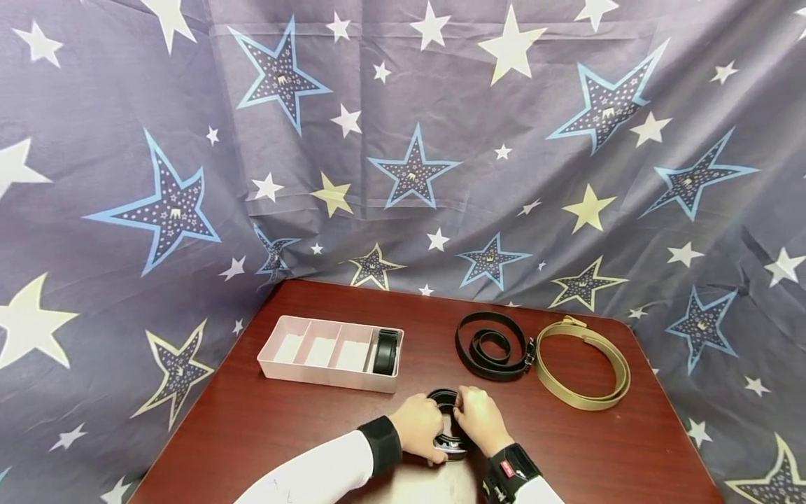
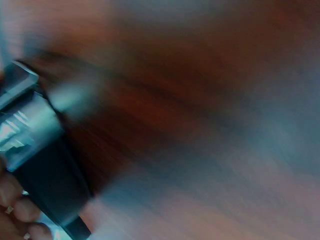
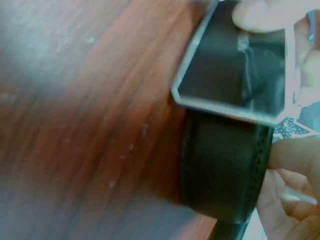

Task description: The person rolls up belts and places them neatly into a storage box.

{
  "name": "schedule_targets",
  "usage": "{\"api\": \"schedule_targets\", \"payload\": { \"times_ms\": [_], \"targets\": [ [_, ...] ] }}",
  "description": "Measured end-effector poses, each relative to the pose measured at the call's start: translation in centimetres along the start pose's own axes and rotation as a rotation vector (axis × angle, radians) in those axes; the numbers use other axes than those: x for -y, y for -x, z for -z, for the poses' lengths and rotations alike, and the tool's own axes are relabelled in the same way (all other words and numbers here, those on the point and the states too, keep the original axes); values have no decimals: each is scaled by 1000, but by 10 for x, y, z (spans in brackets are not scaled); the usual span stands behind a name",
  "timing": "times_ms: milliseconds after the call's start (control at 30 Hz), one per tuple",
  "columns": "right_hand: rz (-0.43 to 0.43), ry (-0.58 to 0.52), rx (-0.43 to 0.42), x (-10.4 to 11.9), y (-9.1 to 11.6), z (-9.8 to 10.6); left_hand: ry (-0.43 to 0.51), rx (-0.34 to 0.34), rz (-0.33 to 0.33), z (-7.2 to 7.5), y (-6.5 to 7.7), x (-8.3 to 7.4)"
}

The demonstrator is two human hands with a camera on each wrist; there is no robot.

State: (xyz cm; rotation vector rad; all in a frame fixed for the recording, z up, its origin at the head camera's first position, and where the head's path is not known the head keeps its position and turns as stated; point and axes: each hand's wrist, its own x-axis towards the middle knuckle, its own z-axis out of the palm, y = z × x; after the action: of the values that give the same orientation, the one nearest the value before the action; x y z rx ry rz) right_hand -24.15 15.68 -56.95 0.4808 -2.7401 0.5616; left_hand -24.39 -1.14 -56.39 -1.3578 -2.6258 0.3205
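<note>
A black leather belt [image 1: 443, 397] is rolled into a coil near the front of the table. My left hand [image 1: 417, 425] grips the coil's left side, thumb at the front near the buckle. On the other side my right hand [image 1: 481, 418] pinches the coil's upper right edge. The shiny rectangular buckle [image 3: 232, 70] faces outward in the right wrist view, with a fingertip on its upper part. In the left wrist view, curled fingers [image 2: 25, 210] lie against the belt's lower edge; most of that view is blurred.
A pale pink divided box [image 1: 327, 376] stands at left; a rolled black belt [image 1: 386, 353] fills its rightmost compartment. A loosely coiled black belt [image 1: 466, 348] and a tan belt [image 1: 582, 402] lie at right on the reddish-brown table [image 1: 252, 427]. A star-patterned curtain [image 1: 415, 231] hangs behind.
</note>
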Motion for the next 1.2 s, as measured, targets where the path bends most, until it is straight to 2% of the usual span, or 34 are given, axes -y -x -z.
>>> {"api": "schedule_targets", "payload": {
  "times_ms": [100,200,233,300,400,467,533,600,700,800,867,933,1033,1100,1200],
  "targets": [
    [69,-1,1,1,2,0,95,15,100,-6,0,-3],
    [153,-34,68,0,4,10,145,7,136,-7,0,-4],
    [174,-62,118,0,4,16,162,8,142,-7,0,-4],
    [178,-158,281,-1,3,29,197,4,152,-7,-1,-2],
    [117,-286,530,1,0,47,240,6,172,-7,-1,0],
    [90,-283,615,3,-1,52,264,9,182,-6,-1,1],
    [99,-215,609,5,0,51,305,21,181,-4,-1,3],
    [109,-130,555,8,2,47,371,50,165,0,0,6],
    [106,-58,477,10,5,41,577,92,140,7,-1,15],
    [97,-56,444,10,6,39,834,84,217,12,-5,25],
    [105,-52,434,10,6,39,921,37,304,11,-9,29],
    [111,-56,430,10,7,39,882,-4,380,8,-14,27],
    [123,-54,407,11,10,39,672,-37,432,0,-20,20],
    [149,-40,360,14,14,37,537,-51,455,-4,-23,16],
    [250,25,247,21,21,34,438,-70,483,-7,-25,12]
  ]
}}
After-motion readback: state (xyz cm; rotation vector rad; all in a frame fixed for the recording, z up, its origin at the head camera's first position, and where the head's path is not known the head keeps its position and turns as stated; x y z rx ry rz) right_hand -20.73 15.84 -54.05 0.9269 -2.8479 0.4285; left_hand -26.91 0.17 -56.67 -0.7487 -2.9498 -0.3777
